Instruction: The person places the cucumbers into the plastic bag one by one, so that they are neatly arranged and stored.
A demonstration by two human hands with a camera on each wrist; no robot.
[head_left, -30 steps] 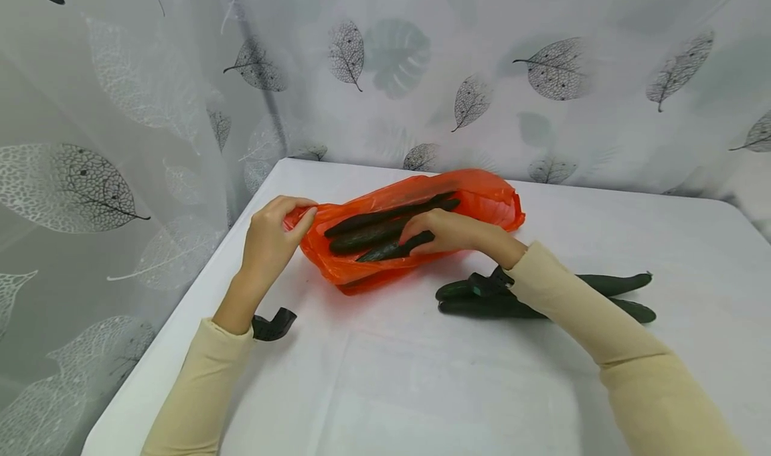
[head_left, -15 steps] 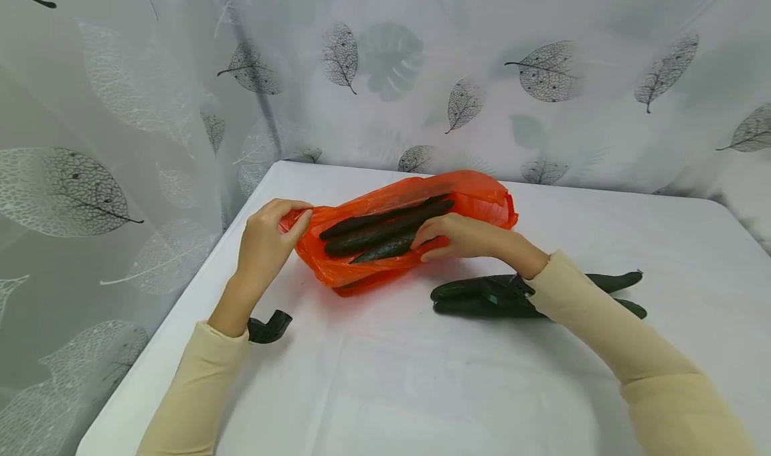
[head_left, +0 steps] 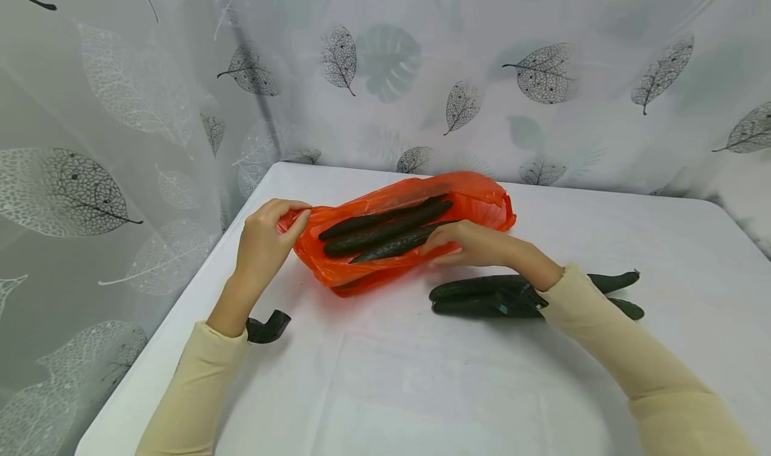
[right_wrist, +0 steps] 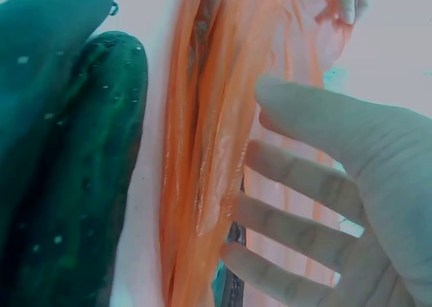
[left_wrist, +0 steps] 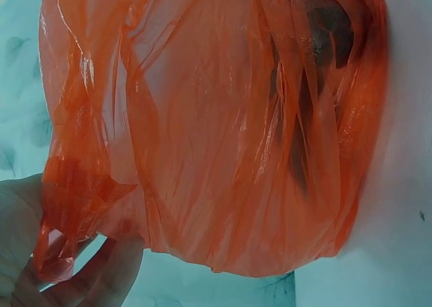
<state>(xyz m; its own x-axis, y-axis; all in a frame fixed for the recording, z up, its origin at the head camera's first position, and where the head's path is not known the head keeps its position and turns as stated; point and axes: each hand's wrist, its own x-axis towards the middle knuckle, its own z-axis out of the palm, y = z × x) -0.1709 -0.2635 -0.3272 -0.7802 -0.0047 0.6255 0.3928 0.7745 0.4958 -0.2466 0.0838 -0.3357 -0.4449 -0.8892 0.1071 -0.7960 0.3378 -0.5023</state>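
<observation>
An orange plastic bag [head_left: 385, 276] lies on its side on the table, its mouth spread upward. Inside it, three dark green cucumbers [head_left: 388, 232] lie side by side. My left hand [head_left: 263, 238] pinches the bag's edge at its left end; the left wrist view shows the crumpled plastic [left_wrist: 84, 185] between thumb and fingers. Over the front rim of the bag is my right hand [head_left: 482, 244], beside the right end of the nearest cucumber. In the right wrist view its fingers [right_wrist: 297, 165] are spread and hold nothing; whether they touch the bag is unclear.
Two more cucumbers [head_left: 466, 307] lie together on the white table [head_left: 421, 382], right of the bag and partly under my right forearm. A black wrist piece [head_left: 269, 327] juts from my left wrist. A leaf-patterned curtain [head_left: 385, 108] hangs behind and along the left.
My right hand has let go of the nearest cucumber, now lying in the bag, and has drawn back to the right. The left hand keeps its pinch on the bag.
</observation>
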